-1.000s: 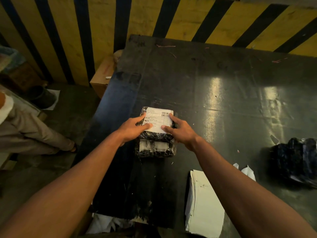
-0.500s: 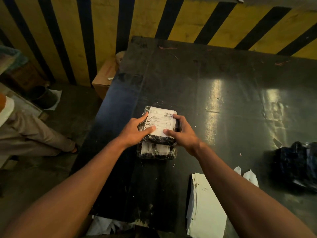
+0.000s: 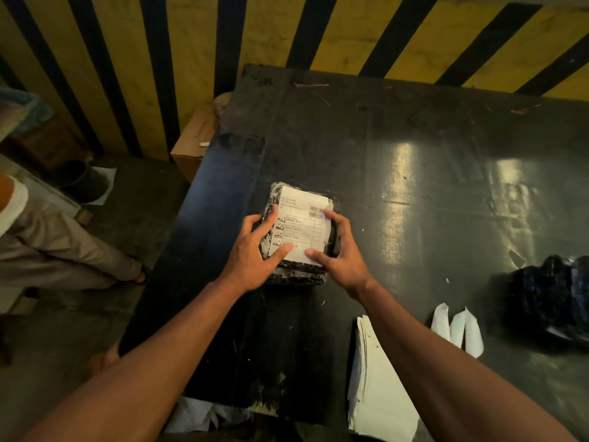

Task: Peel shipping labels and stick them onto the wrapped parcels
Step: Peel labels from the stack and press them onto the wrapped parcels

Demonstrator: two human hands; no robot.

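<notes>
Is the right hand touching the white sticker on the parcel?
Touching. In the head view the right hand lays its thumb on the near edge of the shipping label, its fingers curled over the label's right edge on the wrapped parcel.

bare forearms, no sleeves; bare hands

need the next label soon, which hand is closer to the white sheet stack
Right. The right hand holds the labelled parcel on the side toward the sheet stack; the left hand is farther.
</notes>
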